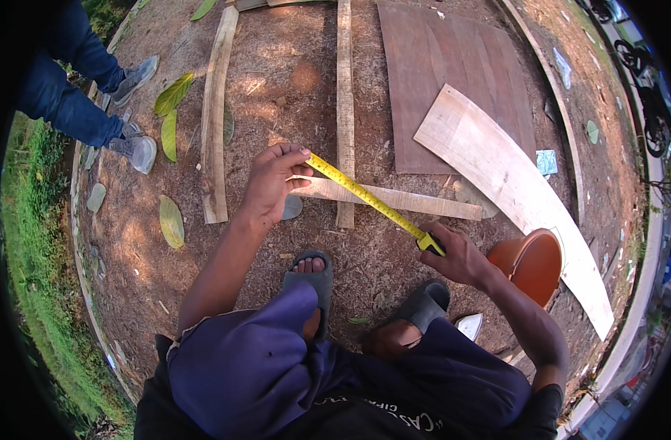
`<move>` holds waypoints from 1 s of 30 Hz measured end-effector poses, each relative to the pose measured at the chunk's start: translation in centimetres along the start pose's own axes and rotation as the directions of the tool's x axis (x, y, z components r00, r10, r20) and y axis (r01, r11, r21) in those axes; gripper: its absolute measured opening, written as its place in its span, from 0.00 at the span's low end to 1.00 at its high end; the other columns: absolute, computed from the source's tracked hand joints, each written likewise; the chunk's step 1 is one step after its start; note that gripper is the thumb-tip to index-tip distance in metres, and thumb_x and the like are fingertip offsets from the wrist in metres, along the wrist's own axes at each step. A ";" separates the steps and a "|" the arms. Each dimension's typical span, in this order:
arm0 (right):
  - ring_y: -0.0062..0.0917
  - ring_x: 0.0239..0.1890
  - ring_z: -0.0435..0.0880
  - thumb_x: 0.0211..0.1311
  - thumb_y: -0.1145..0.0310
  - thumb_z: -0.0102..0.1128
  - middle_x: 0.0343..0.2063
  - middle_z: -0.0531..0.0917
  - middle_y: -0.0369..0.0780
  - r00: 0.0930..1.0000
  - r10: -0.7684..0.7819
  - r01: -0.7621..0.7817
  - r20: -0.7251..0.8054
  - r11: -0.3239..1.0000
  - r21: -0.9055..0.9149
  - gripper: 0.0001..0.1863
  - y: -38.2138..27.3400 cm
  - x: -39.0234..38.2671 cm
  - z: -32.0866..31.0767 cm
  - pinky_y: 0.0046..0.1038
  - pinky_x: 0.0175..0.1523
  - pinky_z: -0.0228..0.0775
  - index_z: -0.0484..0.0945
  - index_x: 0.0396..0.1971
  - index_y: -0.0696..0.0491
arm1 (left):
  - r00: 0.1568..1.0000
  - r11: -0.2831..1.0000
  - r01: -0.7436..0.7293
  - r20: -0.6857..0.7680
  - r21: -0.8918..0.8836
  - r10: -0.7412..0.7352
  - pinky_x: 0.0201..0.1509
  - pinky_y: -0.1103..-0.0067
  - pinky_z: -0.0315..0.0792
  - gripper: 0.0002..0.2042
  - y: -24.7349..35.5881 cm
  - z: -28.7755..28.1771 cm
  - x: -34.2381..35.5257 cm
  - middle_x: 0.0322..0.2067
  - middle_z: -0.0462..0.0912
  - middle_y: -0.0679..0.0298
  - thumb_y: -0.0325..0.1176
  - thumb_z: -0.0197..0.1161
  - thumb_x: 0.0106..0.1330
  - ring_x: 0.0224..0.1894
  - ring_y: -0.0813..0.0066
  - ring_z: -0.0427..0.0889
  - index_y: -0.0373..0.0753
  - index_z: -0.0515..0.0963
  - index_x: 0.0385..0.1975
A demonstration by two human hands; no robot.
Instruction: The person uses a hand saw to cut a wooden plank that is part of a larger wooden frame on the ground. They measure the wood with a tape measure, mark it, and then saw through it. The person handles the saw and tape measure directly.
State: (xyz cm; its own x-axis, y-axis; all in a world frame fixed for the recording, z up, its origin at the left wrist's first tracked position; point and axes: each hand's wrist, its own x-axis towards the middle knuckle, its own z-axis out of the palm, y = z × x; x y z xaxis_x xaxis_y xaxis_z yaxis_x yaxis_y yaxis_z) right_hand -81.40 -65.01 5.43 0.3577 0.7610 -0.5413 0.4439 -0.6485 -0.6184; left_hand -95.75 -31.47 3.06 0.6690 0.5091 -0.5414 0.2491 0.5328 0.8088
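A yellow tape measure [365, 194] is pulled out between my two hands, its blade slanting down from left to right. My left hand [273, 180] pinches the blade's free end between thumb and fingers. The black and yellow case sits in my right hand [458, 253], fingers closed around it. Beneath the blade, a short wooden board [416, 202] lies across the ground, next to the lower end of a long wooden strip [345, 103]. Whether the blade touches that board cannot be told.
Another wooden strip [216, 125] lies at the left. To the right are a brown plywood sheet [438, 81], a long pale plank [511, 161] and an orange bucket [530, 264]. Another person's shoes [136, 147] stand at upper left. Large leaves [171, 220] dot the ground.
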 end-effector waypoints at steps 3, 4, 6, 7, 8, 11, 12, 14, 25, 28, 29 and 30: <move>0.42 0.42 0.88 0.65 0.58 0.68 0.38 0.85 0.49 0.999 0.032 -0.032 0.017 0.999 0.016 0.27 -0.7 0.1 -0.3 0.42 0.51 0.77 0.72 0.58 0.55 | 1.000 1.000 0.003 -0.006 0.000 -0.003 0.41 0.78 0.78 0.07 0.0 -0.3 0.0 0.33 0.83 0.65 0.33 0.68 0.69 0.35 0.79 0.84 0.38 0.79 0.40; 0.42 0.42 0.87 0.65 0.58 0.68 0.38 0.85 0.49 1.000 0.007 -0.007 -0.001 1.000 0.001 0.27 -0.4 0.1 -0.2 0.42 0.51 0.77 0.72 0.58 0.55 | 1.000 1.000 0.004 -0.004 0.002 -0.004 0.41 0.78 0.78 0.07 0.0 -0.2 0.0 0.33 0.83 0.65 0.33 0.67 0.69 0.35 0.79 0.84 0.38 0.79 0.40; 0.42 0.42 0.87 0.65 0.58 0.68 0.38 0.85 0.48 0.998 -0.046 0.045 -0.034 0.998 -0.031 0.27 0.5 0.0 0.1 0.42 0.51 0.77 0.72 0.58 0.55 | 1.000 1.000 0.004 0.003 0.004 -0.004 0.41 0.79 0.78 0.07 0.0 -0.1 0.0 0.33 0.83 0.65 0.33 0.67 0.69 0.35 0.79 0.84 0.38 0.79 0.40; 0.42 0.42 0.87 0.64 0.58 0.68 0.38 0.85 0.48 0.998 -0.045 0.044 -0.034 0.999 -0.028 0.27 0.5 0.0 0.2 0.42 0.51 0.77 0.72 0.58 0.55 | 1.000 1.000 0.003 0.006 0.004 -0.003 0.41 0.79 0.78 0.07 -0.1 -0.2 0.0 0.33 0.84 0.65 0.32 0.67 0.69 0.35 0.79 0.84 0.38 0.79 0.41; 0.42 0.42 0.87 0.64 0.58 0.68 0.38 0.85 0.48 0.998 -0.044 0.043 -0.034 0.999 -0.024 0.27 0.5 0.1 0.2 0.42 0.51 0.77 0.72 0.58 0.55 | 1.000 1.000 0.001 0.008 0.004 -0.001 0.41 0.79 0.78 0.07 -0.1 -0.2 0.0 0.33 0.84 0.65 0.32 0.67 0.70 0.35 0.79 0.84 0.38 0.79 0.41; 0.41 0.42 0.87 0.64 0.59 0.68 0.38 0.85 0.48 0.999 -0.042 0.041 -0.035 0.999 -0.020 0.27 0.4 0.1 0.2 0.42 0.51 0.77 0.73 0.57 0.55 | 1.000 1.000 -0.001 -0.005 0.010 0.001 0.40 0.79 0.78 0.07 0.0 -0.1 -0.1 0.33 0.84 0.65 0.32 0.67 0.70 0.35 0.79 0.84 0.37 0.79 0.41; 0.41 0.42 0.87 0.64 0.59 0.69 0.38 0.84 0.48 0.998 -0.042 0.041 -0.036 0.999 -0.020 0.26 0.4 0.1 0.2 0.41 0.51 0.77 0.73 0.57 0.56 | 1.000 1.000 0.001 -0.005 0.012 0.000 0.40 0.79 0.78 0.07 0.0 -0.1 -0.1 0.33 0.84 0.65 0.32 0.67 0.70 0.35 0.79 0.84 0.37 0.79 0.41; 0.41 0.42 0.87 0.64 0.59 0.69 0.38 0.85 0.48 0.997 -0.058 0.057 -0.046 0.998 -0.025 0.26 0.6 0.1 0.3 0.41 0.50 0.77 0.73 0.57 0.56 | 1.000 1.000 0.002 -0.005 0.016 -0.002 0.41 0.79 0.78 0.07 0.1 -0.1 -0.2 0.33 0.83 0.65 0.32 0.67 0.70 0.34 0.79 0.84 0.37 0.79 0.41; 0.43 0.42 0.86 0.65 0.57 0.66 0.39 0.84 0.48 0.999 -0.042 0.041 -0.029 0.999 -0.008 0.26 0.7 0.0 0.4 0.43 0.51 0.77 0.73 0.57 0.54 | 1.000 0.999 0.017 -0.005 0.028 -0.017 0.44 0.76 0.75 0.07 0.0 0.1 -0.3 0.34 0.83 0.63 0.33 0.65 0.71 0.37 0.76 0.83 0.38 0.78 0.42; 0.51 0.47 0.84 0.65 0.56 0.65 0.43 0.81 0.50 1.000 -0.006 0.006 -0.001 1.000 0.026 0.25 0.6 0.0 0.3 0.48 0.54 0.75 0.72 0.57 0.51 | 1.000 0.999 0.019 -0.005 0.030 -0.019 0.44 0.76 0.75 0.07 0.0 0.1 -0.3 0.34 0.83 0.64 0.33 0.65 0.71 0.37 0.76 0.83 0.38 0.78 0.42; 0.51 0.47 0.84 0.65 0.56 0.65 0.43 0.81 0.50 1.000 -0.011 0.011 -0.005 1.000 0.027 0.25 0.7 0.0 0.3 0.48 0.54 0.75 0.72 0.57 0.51 | 1.000 0.999 0.020 -0.002 0.029 -0.020 0.45 0.76 0.75 0.07 0.0 0.1 -0.2 0.34 0.83 0.64 0.33 0.65 0.71 0.37 0.76 0.83 0.38 0.78 0.42; 0.51 0.47 0.84 0.65 0.56 0.65 0.43 0.81 0.50 1.000 -0.015 0.015 -0.009 1.000 0.027 0.25 0.7 -0.1 0.3 0.48 0.54 0.75 0.73 0.57 0.51 | 1.000 1.000 0.018 -0.002 0.023 -0.018 0.43 0.77 0.76 0.07 -0.1 0.1 -0.2 0.34 0.83 0.64 0.33 0.65 0.71 0.36 0.77 0.83 0.38 0.78 0.42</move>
State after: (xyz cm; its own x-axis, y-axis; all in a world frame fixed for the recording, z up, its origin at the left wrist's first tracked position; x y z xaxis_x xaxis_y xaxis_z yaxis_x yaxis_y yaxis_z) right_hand -81.32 -65.52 4.88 0.3581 0.7707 -0.5270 0.4269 -0.6371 -0.6417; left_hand -95.85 -31.70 3.12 0.6632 0.5009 -0.5562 0.2771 0.5259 0.8041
